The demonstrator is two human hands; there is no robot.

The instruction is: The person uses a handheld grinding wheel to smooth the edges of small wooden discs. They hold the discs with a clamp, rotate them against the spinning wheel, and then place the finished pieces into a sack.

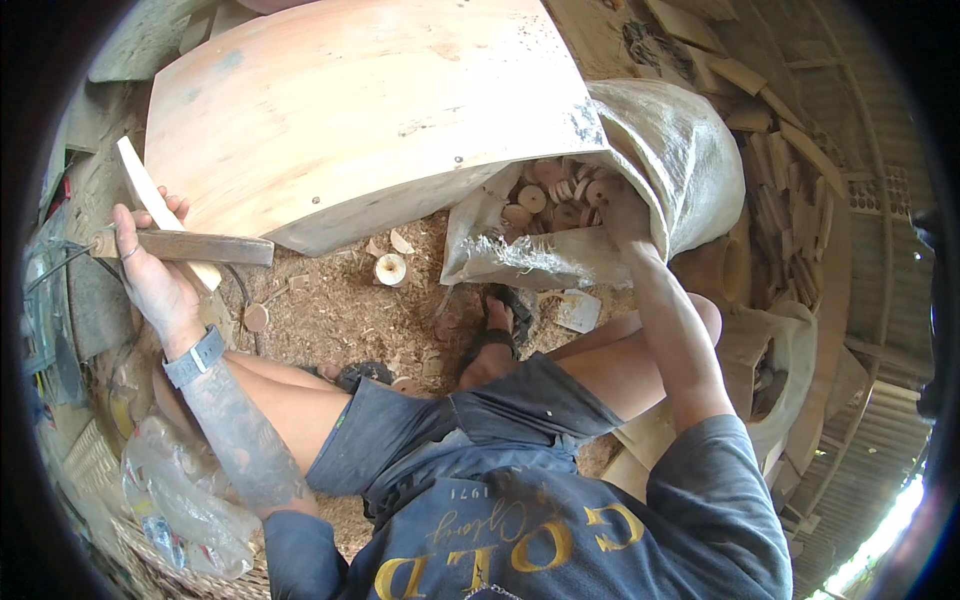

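Sawdust covers the floor [340,310] around a seated person. The left hand [150,270] grips a flat wooden stick [190,246] by the plywood board's [350,110] left edge. The right hand [625,215] reaches into an open woven sack [680,150] of small round wooden discs [560,190]; its fingers are hidden.

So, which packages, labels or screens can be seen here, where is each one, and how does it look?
Woven sack: upper right, lying open, off-white and dusty, holding round wooden discs; the right hand reaches into its mouth.
Clear plastic bags: lower left, crumpled, beside the left forearm.
Labels, signs, screens: none visible as such.
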